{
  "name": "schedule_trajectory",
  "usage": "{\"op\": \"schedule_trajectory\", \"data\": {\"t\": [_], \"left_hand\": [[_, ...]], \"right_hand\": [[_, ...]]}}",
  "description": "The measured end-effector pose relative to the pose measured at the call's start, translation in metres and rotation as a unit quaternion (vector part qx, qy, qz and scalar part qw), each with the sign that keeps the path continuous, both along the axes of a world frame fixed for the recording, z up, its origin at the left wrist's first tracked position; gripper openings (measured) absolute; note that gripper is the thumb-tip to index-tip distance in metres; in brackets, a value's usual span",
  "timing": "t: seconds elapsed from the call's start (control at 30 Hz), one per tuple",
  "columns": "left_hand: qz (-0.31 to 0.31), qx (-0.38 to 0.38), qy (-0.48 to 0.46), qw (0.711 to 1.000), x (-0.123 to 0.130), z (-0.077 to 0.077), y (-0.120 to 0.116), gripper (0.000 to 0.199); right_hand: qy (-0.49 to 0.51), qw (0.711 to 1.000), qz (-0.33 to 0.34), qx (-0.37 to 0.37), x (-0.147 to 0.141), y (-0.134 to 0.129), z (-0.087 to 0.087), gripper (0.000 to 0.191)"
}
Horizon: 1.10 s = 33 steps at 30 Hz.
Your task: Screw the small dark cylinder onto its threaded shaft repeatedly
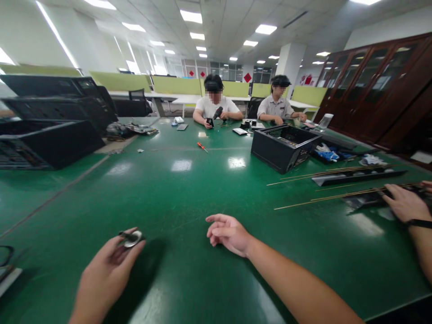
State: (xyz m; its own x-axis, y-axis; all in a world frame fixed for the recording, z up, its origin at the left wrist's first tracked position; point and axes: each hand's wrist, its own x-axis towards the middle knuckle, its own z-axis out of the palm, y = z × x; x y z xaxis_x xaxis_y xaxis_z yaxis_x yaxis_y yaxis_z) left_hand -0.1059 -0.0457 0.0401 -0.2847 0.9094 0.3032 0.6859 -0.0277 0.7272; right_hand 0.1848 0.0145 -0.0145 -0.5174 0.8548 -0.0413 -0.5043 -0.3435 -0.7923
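Note:
My left hand grips a small dark round part with a silvery ring between thumb and fingers, raised a little over the green tabletop. Its exact kind is too small and blurred to make out. To the right, my right hand hovers over the table with nothing visible in it. The index finger there points left while the other fingers are loosely bent and apart.
Opened black computer cases stand at the left and right. A screwdriver lies mid-table. Thin brass-coloured rods and dark metal strips lie at right, beside another person's hand. Two people sit across the table.

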Motion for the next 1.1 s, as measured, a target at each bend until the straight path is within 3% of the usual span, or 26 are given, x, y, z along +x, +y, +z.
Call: {"op": "schedule_trajectory", "data": {"t": [0.07,0.17,0.23,0.3,0.37,0.47,0.6,0.77,0.93,1.1], "left_hand": [[-0.088,-0.016,-0.112,0.990,0.024,-0.009,0.028,0.054],[-0.194,-0.001,-0.134,0.972,0.059,-0.019,0.060,0.041],[-0.233,-0.007,-0.120,0.965,0.073,-0.025,0.068,0.034],[-0.265,-0.022,-0.103,0.958,0.079,-0.028,0.067,0.029],[-0.305,-0.030,-0.070,0.949,0.079,-0.028,0.062,0.027],[-0.348,-0.017,-0.027,0.937,0.080,-0.025,0.056,0.027],[-0.355,-0.012,-0.031,0.934,0.081,-0.025,0.060,0.028],[-0.298,-0.061,-0.082,0.949,0.078,-0.035,0.065,0.042],[-0.294,-0.066,-0.070,0.951,0.075,-0.037,0.064,0.026],[-0.308,-0.048,-0.060,0.948,0.074,-0.037,0.066,0.026]], "right_hand": [[-0.016,0.995,-0.099,0.020,-0.011,0.008,-0.001,0.050],[-0.105,0.969,-0.194,0.109,-0.024,0.013,-0.001,0.056],[-0.195,0.942,-0.174,0.209,-0.026,0.008,0.002,0.063],[-0.287,0.890,-0.129,0.330,-0.022,-0.002,0.006,0.071],[-0.327,0.852,-0.105,0.396,-0.015,-0.010,0.009,0.074],[-0.332,0.859,-0.134,0.365,-0.008,-0.011,0.009,0.068],[-0.320,0.877,-0.145,0.328,-0.007,-0.002,0.003,0.055],[-0.343,0.866,-0.156,0.328,-0.011,-0.001,0.006,0.038],[-0.375,0.853,-0.172,0.319,-0.013,-0.002,0.012,0.024],[-0.407,0.842,-0.182,0.305,-0.014,0.001,0.012,0.019]]}}
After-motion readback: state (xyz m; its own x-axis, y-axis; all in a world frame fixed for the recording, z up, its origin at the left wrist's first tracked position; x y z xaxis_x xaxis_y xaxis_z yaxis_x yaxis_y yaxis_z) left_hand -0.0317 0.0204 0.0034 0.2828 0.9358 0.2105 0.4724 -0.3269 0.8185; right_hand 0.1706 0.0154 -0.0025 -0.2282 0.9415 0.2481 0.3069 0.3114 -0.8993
